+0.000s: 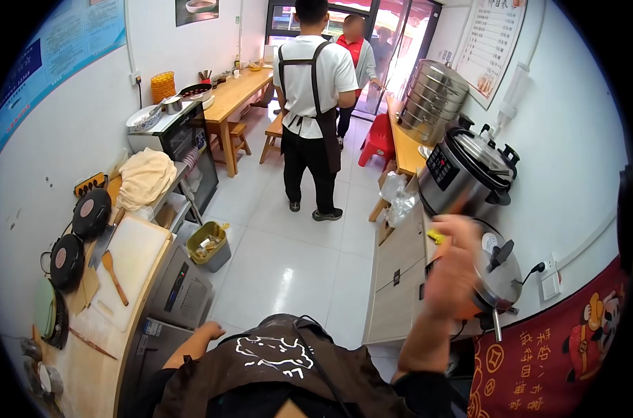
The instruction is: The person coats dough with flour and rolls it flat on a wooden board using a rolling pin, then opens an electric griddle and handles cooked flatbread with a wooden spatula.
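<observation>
My right hand [454, 259] is raised in front of the right-hand counter, smeared by motion. Its fingers look bent, but I cannot make out whether they hold anything. Behind it stand a large steel electric pressure cooker [438, 167] with a control panel and a round pan [501, 275] with a glass lid and a long handle. My left hand [208, 331] is low beside my brown apron [260, 359], near the left counter. Its fingers are foreshortened and mostly hidden. On that counter are a white cutting board [132, 244], a wooden spatula [113, 277] and a wide-bladed knife [102, 245].
A person in an apron [309, 90] stands in the aisle, and another person [361, 56] is by the door. A waste bin [210, 251] sits on the floor at left. Stacked steamers [431, 101] and a red stool [377, 139] are at right. Beige cloth [145, 174] lies on the left counter.
</observation>
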A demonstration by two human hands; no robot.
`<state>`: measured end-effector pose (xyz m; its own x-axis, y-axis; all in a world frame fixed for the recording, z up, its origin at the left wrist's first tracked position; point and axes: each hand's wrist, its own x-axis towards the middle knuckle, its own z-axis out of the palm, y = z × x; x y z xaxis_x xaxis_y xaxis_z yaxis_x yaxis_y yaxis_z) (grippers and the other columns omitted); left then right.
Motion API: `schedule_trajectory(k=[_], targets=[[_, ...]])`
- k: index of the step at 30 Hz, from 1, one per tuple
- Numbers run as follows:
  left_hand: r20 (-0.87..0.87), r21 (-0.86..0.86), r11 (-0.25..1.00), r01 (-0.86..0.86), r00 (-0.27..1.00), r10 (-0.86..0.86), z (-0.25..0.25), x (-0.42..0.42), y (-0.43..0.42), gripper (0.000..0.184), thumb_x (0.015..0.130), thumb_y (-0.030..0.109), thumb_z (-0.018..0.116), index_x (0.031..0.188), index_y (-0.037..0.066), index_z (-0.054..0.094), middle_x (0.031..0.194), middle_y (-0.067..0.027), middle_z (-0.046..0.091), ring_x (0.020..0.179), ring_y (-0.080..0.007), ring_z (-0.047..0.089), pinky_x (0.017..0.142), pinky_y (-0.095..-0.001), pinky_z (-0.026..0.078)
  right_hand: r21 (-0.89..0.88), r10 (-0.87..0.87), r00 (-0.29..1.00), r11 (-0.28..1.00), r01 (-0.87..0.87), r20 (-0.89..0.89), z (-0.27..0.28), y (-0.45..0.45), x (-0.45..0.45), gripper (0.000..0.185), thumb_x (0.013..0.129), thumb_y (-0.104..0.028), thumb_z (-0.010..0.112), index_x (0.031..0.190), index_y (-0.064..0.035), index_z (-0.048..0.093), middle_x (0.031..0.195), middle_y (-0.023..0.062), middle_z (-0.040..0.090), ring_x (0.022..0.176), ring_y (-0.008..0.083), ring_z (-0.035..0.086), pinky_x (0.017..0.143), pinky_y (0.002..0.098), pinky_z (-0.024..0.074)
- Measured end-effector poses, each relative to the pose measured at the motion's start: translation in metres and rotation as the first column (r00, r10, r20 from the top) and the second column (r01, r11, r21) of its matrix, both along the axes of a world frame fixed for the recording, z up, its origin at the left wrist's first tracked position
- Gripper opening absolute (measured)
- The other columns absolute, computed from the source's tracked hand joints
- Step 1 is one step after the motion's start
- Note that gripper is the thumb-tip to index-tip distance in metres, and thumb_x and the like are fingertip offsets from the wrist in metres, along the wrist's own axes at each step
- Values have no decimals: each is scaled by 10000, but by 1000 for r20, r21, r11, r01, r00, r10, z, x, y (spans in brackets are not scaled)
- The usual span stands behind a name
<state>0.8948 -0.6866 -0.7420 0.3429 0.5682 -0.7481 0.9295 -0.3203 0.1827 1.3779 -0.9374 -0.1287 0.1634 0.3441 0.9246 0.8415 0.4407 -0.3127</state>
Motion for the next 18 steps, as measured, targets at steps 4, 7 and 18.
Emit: schedule_trajectory(k=[4, 7, 18], targets=[[-2, -7, 988, -156, 988, 156, 13, -54, -37, 549, 903, 512, 626, 1232, 85, 729, 1309, -166, 676, 1235, -389, 613, 1044, -459, 480, -744, -292, 927, 667, 20, -237, -201, 19, 57, 366, 1041, -250, 543, 1277, 14, 634, 1320, 190, 629, 1265, 309, 564, 1114, 402, 400], [-41, 28, 953, -302, 952, 303, -26, -82, -43, 518, 878, 488, 651, 1175, 76, 753, 1231, -186, 707, 1171, -383, 653, 1011, -448, 505, -899, -427, 874, 437, -23, -230, -359, 5, 106, 602, 1031, -331, 574, 1491, 37, 446, 1385, 198, 611, 1227, 283, 615, 1068, 389, 447], [249, 70, 955, -287, 932, 262, 62, 3, -36, 472, 793, 325, 765, 1185, 64, 726, 1154, -223, 720, 1132, -380, 669, 973, -424, 526, -539, -427, 363, 784, -308, -828, -238, 86, 218, 713, 1068, -487, 446, 1612, -79, 231, 1518, 225, 478, 1199, 317, 639, 980, 428, 495]])
